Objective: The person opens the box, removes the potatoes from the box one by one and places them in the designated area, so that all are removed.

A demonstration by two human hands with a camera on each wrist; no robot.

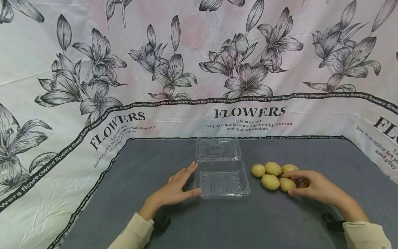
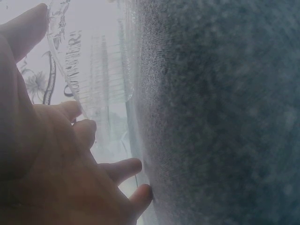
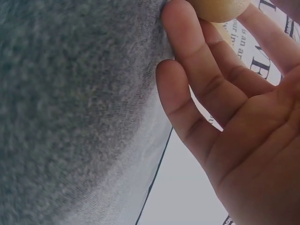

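Observation:
A clear plastic clamshell box (image 1: 222,192) lies on the grey table with its lid (image 1: 218,148) folded back. My left hand (image 1: 175,188) is at the box's left side, fingers and thumb spread along its rim; the left wrist view shows the fingertips against the clear wall (image 2: 105,93). To the right of the box sits a group of several yellow potatoes (image 1: 270,182). My right hand (image 1: 314,186) holds the nearest right one, a potato (image 1: 286,185), between thumb and index finger. Part of this potato (image 3: 220,8) shows at the top of the right wrist view.
The grey table (image 1: 217,224) runs back to a white curtain (image 1: 186,117) printed with flowers and lettering. Another potato (image 1: 289,168) is partly covered by the right hand. Dark straps (image 1: 332,221) are around both wrists, below light sleeves.

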